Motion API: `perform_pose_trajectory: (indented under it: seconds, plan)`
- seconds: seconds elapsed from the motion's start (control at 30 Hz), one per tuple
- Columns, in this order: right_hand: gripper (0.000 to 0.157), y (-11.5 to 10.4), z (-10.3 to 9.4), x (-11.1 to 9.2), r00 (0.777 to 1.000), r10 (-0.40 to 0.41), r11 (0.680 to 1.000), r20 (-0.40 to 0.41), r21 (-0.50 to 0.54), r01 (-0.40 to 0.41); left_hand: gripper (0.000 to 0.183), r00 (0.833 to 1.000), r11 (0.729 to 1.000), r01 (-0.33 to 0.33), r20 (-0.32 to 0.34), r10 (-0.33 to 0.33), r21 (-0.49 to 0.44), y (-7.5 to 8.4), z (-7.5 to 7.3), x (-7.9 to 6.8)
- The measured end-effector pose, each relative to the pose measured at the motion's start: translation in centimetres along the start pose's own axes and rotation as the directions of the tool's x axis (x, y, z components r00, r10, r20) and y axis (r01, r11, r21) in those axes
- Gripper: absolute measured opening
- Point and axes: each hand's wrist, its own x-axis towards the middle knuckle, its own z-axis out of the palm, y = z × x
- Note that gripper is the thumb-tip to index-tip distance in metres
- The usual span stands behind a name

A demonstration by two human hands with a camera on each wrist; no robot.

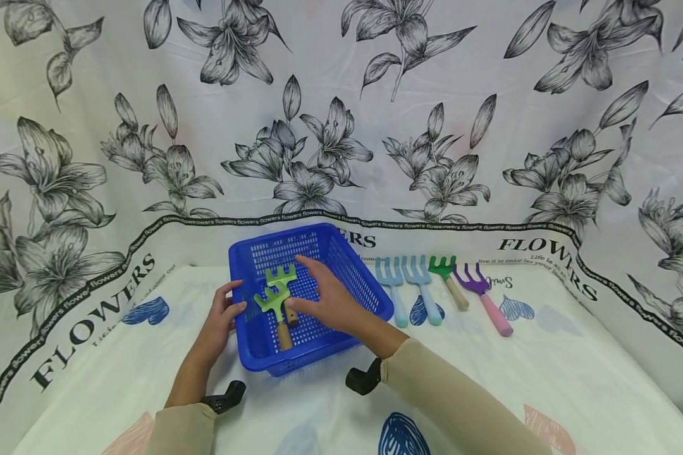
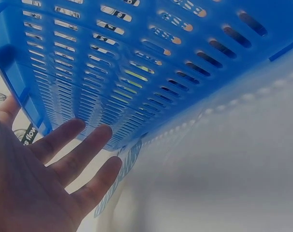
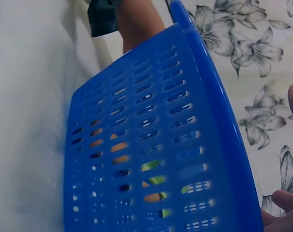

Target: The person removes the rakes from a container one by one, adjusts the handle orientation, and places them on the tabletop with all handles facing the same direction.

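A blue plastic basket (image 1: 313, 355) with slotted walls stands on the cloth in front of me. Two light green hand forks with wooden handles lie inside it, a nearer fork (image 1: 272, 302) and a farther fork (image 1: 281, 275), partly overlapping. My left hand (image 1: 215, 328) holds the basket's left rim. Its thumb and a finger reach over the rim, while other fingers (image 2: 81, 157) spread along the outer wall in the left wrist view. Over the basket, my right hand (image 1: 338, 302) has thumb and fingers spread wide, holding nothing, its thumb close to the fork handles.
Right of the basket lie several more hand forks: two light blue forks (image 1: 395, 291) (image 1: 424, 287), a dark green fork (image 1: 445, 270) with a wooden handle, and a purple fork (image 1: 480, 284) with a pink handle. A flower-printed curtain (image 1: 319, 57) hangs behind the printed cloth (image 1: 296, 411).
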Motion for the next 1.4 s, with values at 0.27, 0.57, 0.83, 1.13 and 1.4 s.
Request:
perform_pose_trajectory:
  seconds: [0.27,0.57,0.83,1.13,1.4]
  plan:
    - [0.075,-0.3,0.7,1.0,0.995,0.042,0.999,0.092,0.010,-0.043,0.059,1.000,1.000,0.004,0.002,-0.004,0.000,0.1,0.0,0.0]
    - [0.073,1.0,1.3,1.9,0.960,0.119,0.992,0.252,-0.073,-0.104,0.059,1.000,1.000,0.005,-0.010,-0.005,0.002,-0.1,0.3,0.0]
    - [0.074,1.6,1.7,2.3,0.894,0.190,0.979,0.407,-0.149,-0.140,0.060,1.000,1.000,-0.001,-0.009,0.001,0.009,0.1,0.1,0.0]
    - [0.076,1.5,2.0,2.0,0.816,0.320,0.939,0.482,-0.276,-0.205,0.061,1.000,1.000,0.005,-0.021,-0.005,0.010,0.1,0.3,-0.2]
    - [0.077,1.2,2.1,1.8,0.776,0.358,0.922,0.519,-0.328,-0.206,0.059,1.000,1.000,0.004,-0.014,-0.004,0.003,-0.2,0.1,0.1]
